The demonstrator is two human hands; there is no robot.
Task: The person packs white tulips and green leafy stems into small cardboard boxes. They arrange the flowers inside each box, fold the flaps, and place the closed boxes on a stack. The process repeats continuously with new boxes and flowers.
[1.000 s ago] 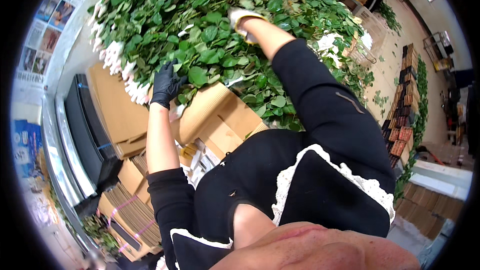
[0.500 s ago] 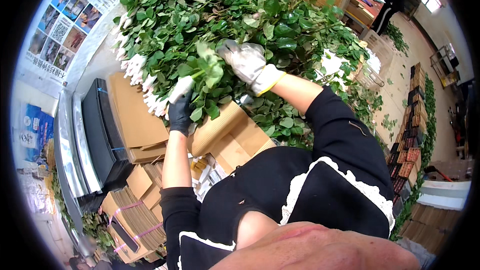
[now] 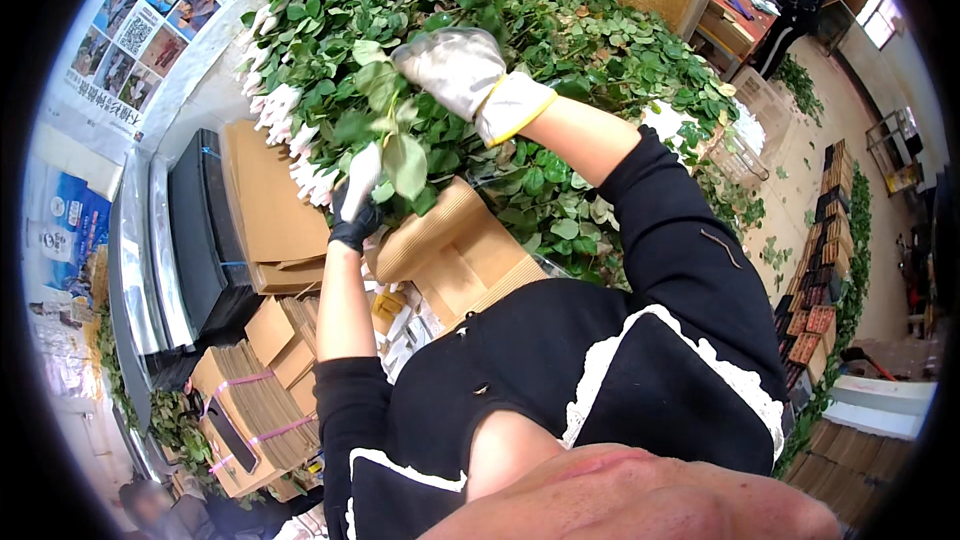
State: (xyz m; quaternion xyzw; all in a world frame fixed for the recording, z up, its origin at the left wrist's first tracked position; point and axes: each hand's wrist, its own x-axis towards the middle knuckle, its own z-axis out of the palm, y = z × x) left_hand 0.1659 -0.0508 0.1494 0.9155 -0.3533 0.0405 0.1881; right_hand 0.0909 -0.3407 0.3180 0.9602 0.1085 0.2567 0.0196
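My left hand (image 3: 355,220), in a black glove, is closed around the white-sleeved head (image 3: 361,178) of a leafy flower stem, apparently a rose. The stem's green leaves (image 3: 403,162) stick out beyond the sleeve, blurred in part. Up and to the right, my right hand (image 3: 452,68) wears a white glove with a yellow-edged cuff. Its fingers curl around the same stem among the leaves, though the fingertips are partly hidden. Beneath both hands spreads a large heap of leafy stems (image 3: 610,50), with several white-sleeved heads (image 3: 280,110) lined up along its left side.
A corrugated cardboard piece (image 3: 440,240) lies in front of me. Cardboard sheets (image 3: 265,210) and bundled flat cartons (image 3: 255,395) stand at left, with a dark phone (image 3: 232,435) on the bundle. Baskets (image 3: 815,320) line the right floor. A person (image 3: 795,0) stands far right; another sits lower left.
My right hand has moved up and slightly left over the leaves. My left hand stays near its place with the sleeved head, now tilted more upright.
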